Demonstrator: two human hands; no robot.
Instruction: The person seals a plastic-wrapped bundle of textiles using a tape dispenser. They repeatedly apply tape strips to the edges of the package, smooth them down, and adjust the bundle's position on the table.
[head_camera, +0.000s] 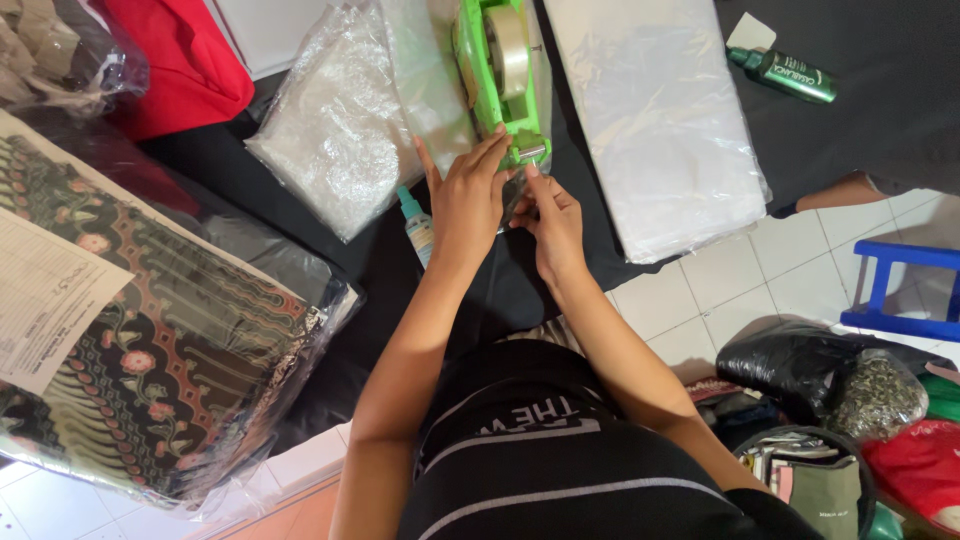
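A bright green tape dispenser (497, 70) with a roll of clear tape lies on a black cloth (400, 270) spread over the floor. My left hand (465, 195) rests flat against the dispenser's near end, fingers spread. My right hand (550, 220) is just beside it, its fingertips pinched at the metal cutter end (530, 152) where the tape comes off. A small glue bottle with a teal cap (415, 220) lies just left of my left wrist.
Clear plastic bag stacks lie left (340, 120) and right (655, 120) of the dispenser. A wrapped batik fabric with a paper sheet (150, 330) sits at left, a green spray bottle (785, 72) at top right, a blue stool (905, 290) and bags (820, 380) at right.
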